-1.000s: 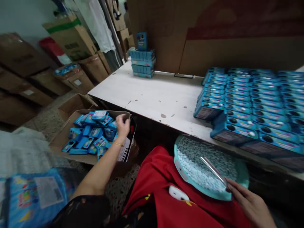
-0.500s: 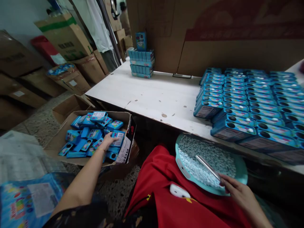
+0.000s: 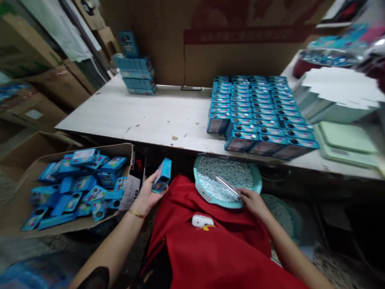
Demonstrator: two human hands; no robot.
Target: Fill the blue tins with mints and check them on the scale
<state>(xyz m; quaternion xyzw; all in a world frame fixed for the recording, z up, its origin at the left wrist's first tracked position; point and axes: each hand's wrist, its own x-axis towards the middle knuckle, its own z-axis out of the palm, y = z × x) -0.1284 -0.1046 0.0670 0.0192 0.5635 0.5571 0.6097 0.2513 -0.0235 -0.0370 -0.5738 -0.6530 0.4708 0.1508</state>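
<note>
My left hand (image 3: 152,192) is closed around a small blue box (image 3: 163,175), held tilted above my lap, just right of the carton. In my right hand (image 3: 252,202) is a slim metal scoop (image 3: 227,186), its far end over the pale candies. These small light-blue pieces, candy-like, fill a turquoise basin (image 3: 205,195) under the table edge; part of them lies in shadow. Many more blue boxes (image 3: 80,184) lie jumbled in the open cardboard carton (image 3: 18,200) at my left.
On the white table (image 3: 168,116) stand rows of upright blue boxes (image 3: 255,116) and a small stack (image 3: 138,74) farther left. A pale green scale (image 3: 345,140) sits at the right. A white earphone case (image 3: 202,220) rests on my red apron (image 3: 207,253).
My left hand has lifted a blue box out of the carton and brought it right, toward the basin. My right hand keeps the scoop over the candies. The view has turned right.
</note>
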